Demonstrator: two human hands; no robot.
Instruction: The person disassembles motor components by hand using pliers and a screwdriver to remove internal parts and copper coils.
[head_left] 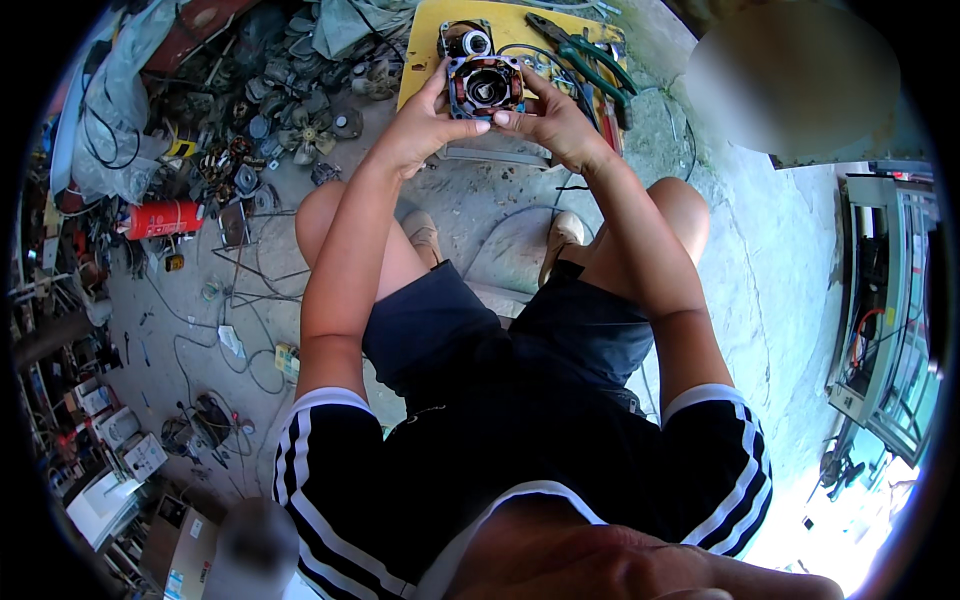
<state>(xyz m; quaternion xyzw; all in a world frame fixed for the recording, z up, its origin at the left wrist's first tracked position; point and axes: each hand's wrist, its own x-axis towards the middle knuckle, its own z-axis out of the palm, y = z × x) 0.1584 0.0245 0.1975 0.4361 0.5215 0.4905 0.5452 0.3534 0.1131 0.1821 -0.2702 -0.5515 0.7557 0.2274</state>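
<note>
Left hand (418,128) and right hand (556,126) pinch a square motor housing (487,88) between them; green-handled pliers (568,43) lie beyond the right hand on a yellow worktop (424,42).

Workshop: heaped metal parts (290,98), green-handled pliers (566,44), concrete floor (775,270).

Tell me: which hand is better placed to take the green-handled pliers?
Probably the right hand: it is nearer the pliers, on the right of the yellow board. Both hands hold the motor part, so the left hand would hold it alone.
</note>
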